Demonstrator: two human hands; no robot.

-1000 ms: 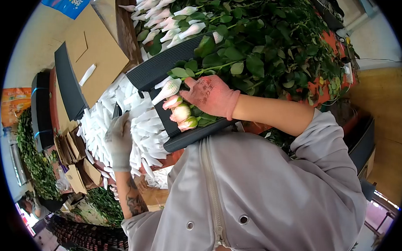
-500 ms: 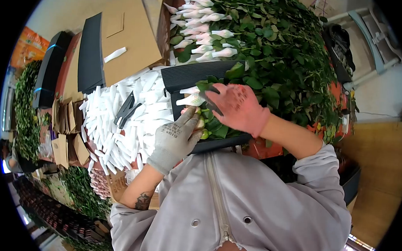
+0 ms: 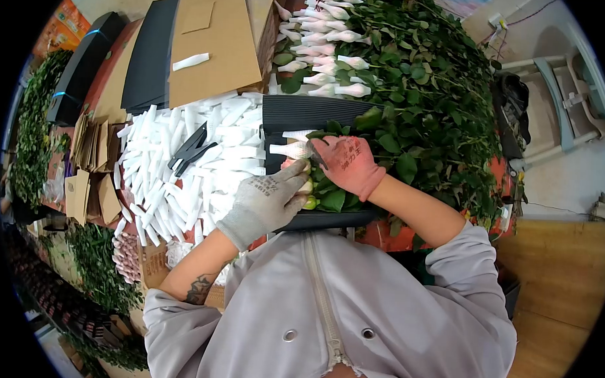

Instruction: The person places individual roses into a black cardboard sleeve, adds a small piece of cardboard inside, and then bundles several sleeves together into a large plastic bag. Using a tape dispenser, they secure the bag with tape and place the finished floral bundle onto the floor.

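My left hand [image 3: 265, 196], in a grey-white glove, lies over rose heads [image 3: 307, 187] in a black corrugated wrap [image 3: 325, 221]. Its fingers are stretched out and the thumb stands apart. Beside it, my right hand [image 3: 346, 165], in a red-pink glove with dark fingertips, has its fingers curled at the base of a rose [image 3: 292, 150] whose bud wears a white net sleeve. Another sleeved bud [image 3: 298, 135] lies just above. Green leaves [image 3: 332, 198] fill the wrap under and between my hands; the stems are mostly hidden.
Loose white net sleeves [image 3: 183, 158] are piled on the left, with a black stapler-like tool [image 3: 192, 150] on top. Cardboard [image 3: 221, 46] and black sheets [image 3: 148, 57] stand behind. Many sleeved roses [image 3: 341, 36] with leafy stems [image 3: 432, 87] are heaped at the back right.
My right hand has come down slightly and its fingers have closed in at the sleeved rose. My left hand stays over the rose heads. The whole view has shifted a little.
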